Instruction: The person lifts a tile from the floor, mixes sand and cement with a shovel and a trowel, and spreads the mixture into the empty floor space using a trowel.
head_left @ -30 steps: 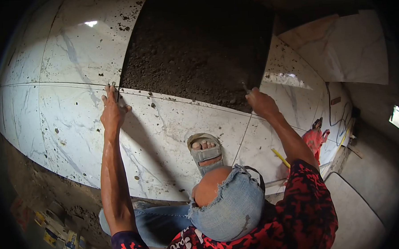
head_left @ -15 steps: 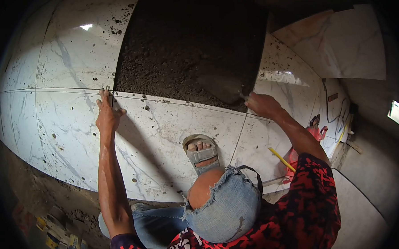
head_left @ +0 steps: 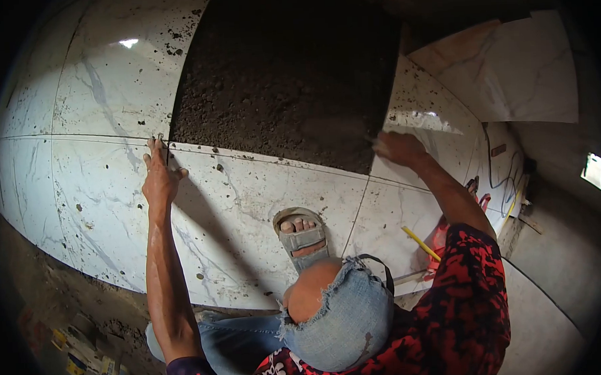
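Observation:
My left hand rests on a white marbled floor tile, fingers stretched toward the joint at the corner of the dark soil bed. Its thumb sticks out to the side, and I see nothing held in it. At the bed's near right corner my right hand is closed on what looks like a trowel. The trowel's blade is a motion-smeared patch over the soil, and my fingers hide most of its handle. A thin line runs along the tile joint between my hands.
My sandalled foot stands on the near tiles. A red tool and a yellow stick lie beside my right arm. Cut tile pieces lie at the far right. Crumbs of soil dot the tiles; boxes sit lower left.
My right hand has shifted slightly to the right and up, and the trowel blade is more blurred. My left hand stays at the same tile corner.

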`<state>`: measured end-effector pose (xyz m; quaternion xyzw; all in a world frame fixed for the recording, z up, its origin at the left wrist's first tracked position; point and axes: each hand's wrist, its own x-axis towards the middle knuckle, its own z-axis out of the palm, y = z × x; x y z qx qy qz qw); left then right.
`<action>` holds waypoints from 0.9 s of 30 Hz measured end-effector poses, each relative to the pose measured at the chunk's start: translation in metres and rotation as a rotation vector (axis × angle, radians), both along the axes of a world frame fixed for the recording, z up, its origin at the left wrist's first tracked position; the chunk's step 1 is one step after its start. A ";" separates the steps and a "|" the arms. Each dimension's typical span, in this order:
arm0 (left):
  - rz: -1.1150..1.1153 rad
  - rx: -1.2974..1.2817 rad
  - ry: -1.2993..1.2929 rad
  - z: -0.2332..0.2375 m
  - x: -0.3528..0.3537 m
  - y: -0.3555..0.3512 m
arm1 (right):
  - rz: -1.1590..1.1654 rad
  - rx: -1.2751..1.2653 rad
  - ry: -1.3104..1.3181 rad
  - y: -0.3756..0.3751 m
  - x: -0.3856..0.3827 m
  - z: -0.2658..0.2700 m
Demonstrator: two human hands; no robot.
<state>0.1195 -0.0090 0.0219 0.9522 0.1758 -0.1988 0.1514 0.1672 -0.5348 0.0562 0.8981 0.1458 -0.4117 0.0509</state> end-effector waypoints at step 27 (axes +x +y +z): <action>0.012 -0.010 0.037 0.004 -0.002 -0.003 | -0.004 0.395 -0.727 0.012 0.084 -0.042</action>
